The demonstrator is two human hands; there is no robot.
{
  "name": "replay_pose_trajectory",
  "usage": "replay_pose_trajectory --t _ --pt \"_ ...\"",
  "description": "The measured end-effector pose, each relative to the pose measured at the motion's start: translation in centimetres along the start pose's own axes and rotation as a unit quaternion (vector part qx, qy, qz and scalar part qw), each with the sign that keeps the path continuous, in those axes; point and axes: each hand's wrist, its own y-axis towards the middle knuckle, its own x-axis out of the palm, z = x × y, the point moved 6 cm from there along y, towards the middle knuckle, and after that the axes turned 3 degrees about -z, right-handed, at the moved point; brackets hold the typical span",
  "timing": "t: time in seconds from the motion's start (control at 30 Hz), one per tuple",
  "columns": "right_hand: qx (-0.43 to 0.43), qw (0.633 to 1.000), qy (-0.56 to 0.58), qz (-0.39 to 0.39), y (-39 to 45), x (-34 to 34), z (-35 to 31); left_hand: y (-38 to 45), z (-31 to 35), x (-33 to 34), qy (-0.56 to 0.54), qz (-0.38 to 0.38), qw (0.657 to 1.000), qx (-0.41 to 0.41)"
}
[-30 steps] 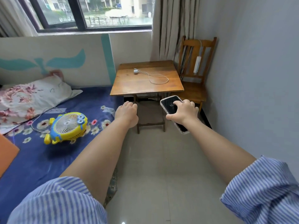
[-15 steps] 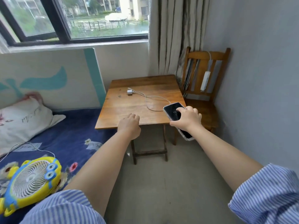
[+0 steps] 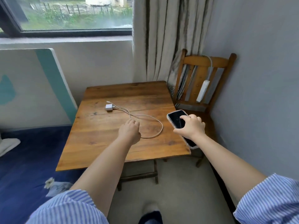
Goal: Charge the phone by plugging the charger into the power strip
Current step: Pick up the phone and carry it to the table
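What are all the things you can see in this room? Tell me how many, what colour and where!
table: 1, brown wood, middle of the room
charger: 1, white, on the table's far side
cable: 1, white, looped on the table from the charger
phone: 1, black screen, clear case, in the right hand over the table's right edge
power strip: 1, white, hanging on the chair back
chair: 1, brown wood, right corner
curtain: 1, beige, beside the window
window: 1, dark frame, top left
bed: 1, dark blue cover, left
hands: 2; left hand above the cable, right hand holding the phone
sleeves: 2, blue-white striped, bottom
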Motion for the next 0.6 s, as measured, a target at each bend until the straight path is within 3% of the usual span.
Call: replay_pose_trajectory --t 0.4,0.6 --pt "0.069 0.997 -0.002 -0.021 16.3 -1.1 3.8 18.1 5.5 -0.1 -0.024 -0.058 0.995 0.078" --pt "0.033 0.997 -0.021 -0.070 24.6 0.5 4.5 24.1 6.0 1.5 -0.053 -0.079 0.995 0.035"
